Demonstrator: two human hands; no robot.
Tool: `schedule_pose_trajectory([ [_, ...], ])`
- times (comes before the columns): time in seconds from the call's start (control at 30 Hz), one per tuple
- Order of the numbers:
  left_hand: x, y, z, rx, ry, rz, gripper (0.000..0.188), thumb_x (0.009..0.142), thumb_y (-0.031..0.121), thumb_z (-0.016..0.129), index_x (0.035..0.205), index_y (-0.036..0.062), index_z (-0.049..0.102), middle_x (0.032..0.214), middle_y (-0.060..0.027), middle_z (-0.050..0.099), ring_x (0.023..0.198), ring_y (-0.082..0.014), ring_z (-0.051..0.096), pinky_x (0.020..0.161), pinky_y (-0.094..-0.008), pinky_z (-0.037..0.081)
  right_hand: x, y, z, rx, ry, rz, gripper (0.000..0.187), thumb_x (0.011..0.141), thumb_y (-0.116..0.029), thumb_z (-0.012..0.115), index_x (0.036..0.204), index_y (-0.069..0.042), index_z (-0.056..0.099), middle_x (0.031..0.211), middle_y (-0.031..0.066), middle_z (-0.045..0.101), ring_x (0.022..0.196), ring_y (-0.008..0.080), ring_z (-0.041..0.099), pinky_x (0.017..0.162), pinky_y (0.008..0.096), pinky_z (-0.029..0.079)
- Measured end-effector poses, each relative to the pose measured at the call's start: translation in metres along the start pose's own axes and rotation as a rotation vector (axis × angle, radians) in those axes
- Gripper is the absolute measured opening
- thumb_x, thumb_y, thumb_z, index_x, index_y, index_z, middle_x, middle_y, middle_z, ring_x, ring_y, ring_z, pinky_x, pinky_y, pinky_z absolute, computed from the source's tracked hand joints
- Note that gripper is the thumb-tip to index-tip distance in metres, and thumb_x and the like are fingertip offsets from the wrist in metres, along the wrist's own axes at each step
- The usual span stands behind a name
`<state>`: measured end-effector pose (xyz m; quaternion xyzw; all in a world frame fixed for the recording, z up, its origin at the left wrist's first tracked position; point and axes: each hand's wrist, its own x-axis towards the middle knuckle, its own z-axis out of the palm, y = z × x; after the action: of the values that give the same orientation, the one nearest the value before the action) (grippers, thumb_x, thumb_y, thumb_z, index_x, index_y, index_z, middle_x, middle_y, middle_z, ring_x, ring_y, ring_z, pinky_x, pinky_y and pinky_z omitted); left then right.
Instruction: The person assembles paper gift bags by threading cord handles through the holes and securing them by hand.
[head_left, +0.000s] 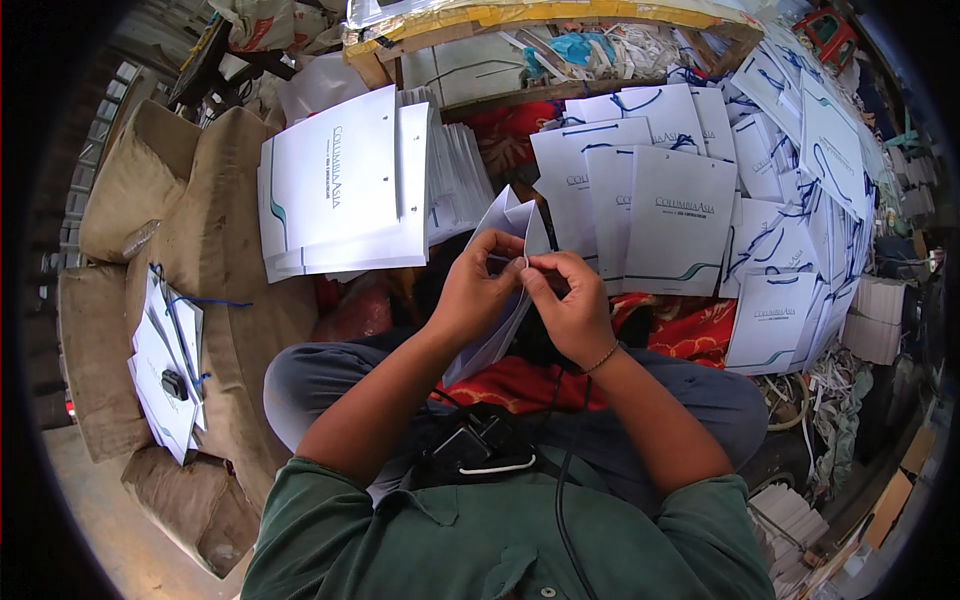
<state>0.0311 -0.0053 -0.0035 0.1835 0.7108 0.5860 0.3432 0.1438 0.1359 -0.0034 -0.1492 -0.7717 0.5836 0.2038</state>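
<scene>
A white paper bag (pixel 483 352) stands partly opened in front of my chest, its upper corners pointing away from me. My left hand (pixel 478 285) is closed on the bag's edge, with thumb and fingertips pinched together. Right beside it, my right hand (pixel 572 305) pinches the same edge, and the fingertips of both hands nearly touch. Whatever small thing may lie between the fingertips is hidden. Just beyond them, a flat stack of white paper bags (pixel 350 180) with punched holes is at the left. White bags (pixel 680 220), many with blue cord handles, lie spread at the right.
A brown cushioned sofa (pixel 225 200) stands at the left, with several bags (pixel 165 370) and a small black object on it. Red patterned cloth (pixel 690 335) lies under the bags. A wooden-framed table (pixel 560 20) with paper scraps below is at the back. A black cable (pixel 562 480) hangs down my front.
</scene>
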Motion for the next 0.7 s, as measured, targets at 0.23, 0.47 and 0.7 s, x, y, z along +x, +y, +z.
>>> schedule_pose_trajectory([
  [0.23,0.003,-0.006,0.002,-0.040,-0.051,-0.106,0.016,0.109,0.013,0.071,0.117,0.0009,0.064,0.106,-0.0029,0.068,0.097,-0.0108,0.069,0.088,-0.0286,0.059,-0.006,0.012,0.000,0.084,-0.019,0.201,0.019,0.097,-0.009,0.076,0.111,0.004,0.076,0.103,0.0133,0.077,0.090,0.0208,0.078,0.083,0.0341,0.062],
  [0.47,0.004,-0.003,-0.003,0.025,-0.083,-0.074,0.014,0.109,0.012,0.070,0.111,-0.0017,0.068,0.103,-0.0047,0.072,0.098,-0.0112,0.071,0.091,-0.0301,0.060,-0.004,0.012,-0.002,0.032,-0.011,0.178,0.020,0.095,-0.008,0.076,0.110,0.005,0.076,0.103,0.0149,0.077,0.090,0.0230,0.079,0.083,0.0357,0.062],
  [0.7,0.007,0.000,-0.006,0.128,-0.102,-0.056,0.014,0.108,0.011,0.070,0.109,-0.0024,0.068,0.098,-0.0048,0.072,0.091,-0.0112,0.071,0.086,-0.0301,0.060,-0.004,0.011,-0.003,0.026,-0.012,0.138,0.020,0.094,-0.009,0.077,0.110,0.005,0.076,0.104,0.0165,0.077,0.092,0.0252,0.079,0.084,0.0364,0.062],
])
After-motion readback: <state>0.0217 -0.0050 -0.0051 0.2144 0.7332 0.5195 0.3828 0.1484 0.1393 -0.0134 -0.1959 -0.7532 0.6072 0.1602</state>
